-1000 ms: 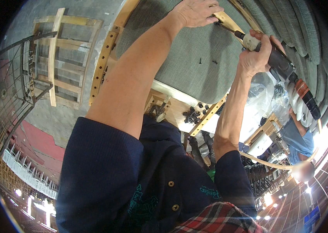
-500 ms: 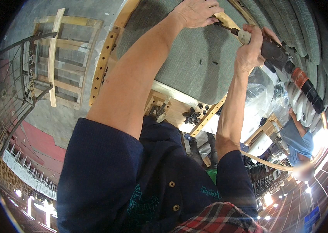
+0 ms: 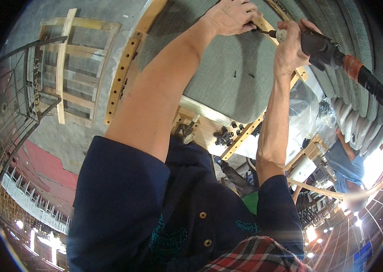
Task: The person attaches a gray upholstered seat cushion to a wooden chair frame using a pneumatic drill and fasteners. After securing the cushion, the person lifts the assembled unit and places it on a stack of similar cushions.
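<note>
My right hand [image 3: 291, 47] grips a black pneumatic driver [image 3: 325, 50] with an orange collar and a black hose. Its bit points left at a pale wooden rail [image 3: 264, 25] on the far edge of a grey upholstered cushion panel [image 3: 227, 77]. My left hand [image 3: 232, 16] presses on that rail right at the bit's tip, fingers curled over the spot. Two small dark screws [image 3: 243, 74] lie loose on the grey fabric below the hands.
A curved wooden rail with a row of holes [image 3: 121, 77] borders the panel's left side. A bare wooden frame [image 3: 71, 68] stands on the concrete floor at left beside a metal rack [image 3: 14, 99]. Black fittings [image 3: 227, 133] lie near me. Another person in blue [image 3: 343, 161] works at right.
My right hand and the driver have moved up and left, bringing the bit closer to my left hand on the rail. The left hand stays put.
</note>
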A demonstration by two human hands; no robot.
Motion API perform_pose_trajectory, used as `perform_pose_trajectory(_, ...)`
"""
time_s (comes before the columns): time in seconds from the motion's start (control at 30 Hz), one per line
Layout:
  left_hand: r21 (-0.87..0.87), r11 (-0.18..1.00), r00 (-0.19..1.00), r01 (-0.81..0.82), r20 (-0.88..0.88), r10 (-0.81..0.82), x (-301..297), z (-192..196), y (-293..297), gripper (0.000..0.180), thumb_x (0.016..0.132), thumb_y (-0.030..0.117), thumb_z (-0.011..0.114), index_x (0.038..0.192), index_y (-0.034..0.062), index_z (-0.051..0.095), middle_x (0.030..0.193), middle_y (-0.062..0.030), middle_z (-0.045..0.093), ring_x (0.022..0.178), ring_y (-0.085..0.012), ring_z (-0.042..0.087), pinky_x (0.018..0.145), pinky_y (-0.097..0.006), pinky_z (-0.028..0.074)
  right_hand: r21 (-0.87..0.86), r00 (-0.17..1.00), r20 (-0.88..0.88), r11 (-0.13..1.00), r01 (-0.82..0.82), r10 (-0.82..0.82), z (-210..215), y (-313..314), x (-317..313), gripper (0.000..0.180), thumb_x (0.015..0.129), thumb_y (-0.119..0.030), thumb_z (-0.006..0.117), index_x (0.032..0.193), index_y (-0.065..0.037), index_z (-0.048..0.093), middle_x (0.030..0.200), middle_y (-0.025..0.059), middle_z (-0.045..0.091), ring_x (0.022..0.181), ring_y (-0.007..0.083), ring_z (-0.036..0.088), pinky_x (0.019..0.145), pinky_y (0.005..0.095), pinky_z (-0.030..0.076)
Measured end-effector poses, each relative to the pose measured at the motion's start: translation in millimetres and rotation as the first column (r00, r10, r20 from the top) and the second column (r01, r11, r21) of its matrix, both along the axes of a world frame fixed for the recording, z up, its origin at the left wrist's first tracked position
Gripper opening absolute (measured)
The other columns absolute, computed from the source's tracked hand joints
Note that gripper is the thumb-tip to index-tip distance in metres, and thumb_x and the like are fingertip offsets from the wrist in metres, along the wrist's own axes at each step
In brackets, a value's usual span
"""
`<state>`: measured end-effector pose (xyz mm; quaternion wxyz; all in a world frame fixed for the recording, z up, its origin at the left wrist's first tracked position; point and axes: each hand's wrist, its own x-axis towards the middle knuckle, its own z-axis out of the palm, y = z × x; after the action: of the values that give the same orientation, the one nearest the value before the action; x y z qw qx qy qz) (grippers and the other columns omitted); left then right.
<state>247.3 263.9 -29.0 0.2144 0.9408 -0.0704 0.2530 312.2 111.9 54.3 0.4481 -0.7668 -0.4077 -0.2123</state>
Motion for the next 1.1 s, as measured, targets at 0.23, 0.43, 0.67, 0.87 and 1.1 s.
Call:
perform_pose_trajectory(0.23, -0.086, 0.995, 0.999, 0.046, 0.024, -0.044, 1, -2, 1, 0.039, 0.078, 0.034, 0.071, 0.108, 0.0112, 0.063, 0.107, -0.0056, 0.057, 0.107, -0.0271, 0.048, 0.097, -0.045, 0.036, -0.045, 0.999, 0.046, 0.998, 0.031, -0.029, 0, 2, 0, 0.018, 0.077, -0.001, 0.06, 0.076, -0.012, 0.075, 0.091, 0.0017, 0.062, 0.089, 0.0139, 0.061, 0.085, 0.03, 0.045)
perform_pose_trajectory(0.43, -0.023, 1.0, 1.0, -0.001, -0.023, 0.001, -1, 2, 0, 0.037, 0.079, 0.034, 0.071, 0.109, 0.0123, 0.062, 0.108, -0.0051, 0.058, 0.109, -0.0269, 0.048, 0.099, -0.045, 0.035, 0.167, 0.985, -0.173, 0.985, 0.038, -0.009, 8, 8, -5, 0.014, 0.08, -0.003, 0.062, 0.069, -0.008, 0.07, 0.082, 0.0015, 0.066, 0.088, 0.011, 0.061, 0.086, 0.0306, 0.044)
perform_pose_trajectory(0.67, -0.011, 1.0, 1.0, 0.028, -0.013, -0.028, 3, 4, -4, 0.04, 0.082, 0.035, 0.069, 0.114, 0.0122, 0.062, 0.111, -0.0053, 0.059, 0.11, -0.0274, 0.049, 0.1, -0.046, 0.035, 0.052, 0.994, -0.069, 0.995, 0.089, -0.085, 7, -10, 6, 0.01, 0.081, -0.005, 0.063, 0.072, -0.006, 0.067, 0.075, 0.0013, 0.066, 0.081, 0.0083, 0.058, 0.084, 0.0286, 0.044)
perform_pose_trajectory(0.87, 0.02, 1.0, 0.998, 0.004, -0.063, -0.003, 0, 3, -2, 0.04, 0.084, 0.036, 0.066, 0.115, 0.0114, 0.062, 0.111, -0.0059, 0.059, 0.11, -0.0273, 0.049, 0.1, -0.045, 0.035, 0.222, 0.983, -0.179, 0.971, 0.089, -0.049, -5, 1, 2, 0.007, 0.08, -0.004, 0.065, 0.074, -0.006, 0.068, 0.089, 0.0016, 0.063, 0.081, 0.0096, 0.06, 0.081, 0.0275, 0.044)
perform_pose_trajectory(1.1, 0.029, 1.0, 0.997, 0.001, -0.077, 0.001, 0, 4, -1, 0.041, 0.085, 0.037, 0.066, 0.116, 0.0102, 0.062, 0.112, -0.0061, 0.06, 0.111, -0.0266, 0.049, 0.101, -0.045, 0.035, 0.28, 0.984, -0.175, 0.958, 0.069, -0.02, 2, 10, -6, 0.009, 0.079, -0.004, 0.065, 0.071, -0.008, 0.069, 0.087, -0.0015, 0.063, 0.079, 0.0095, 0.06, 0.08, 0.0281, 0.044)
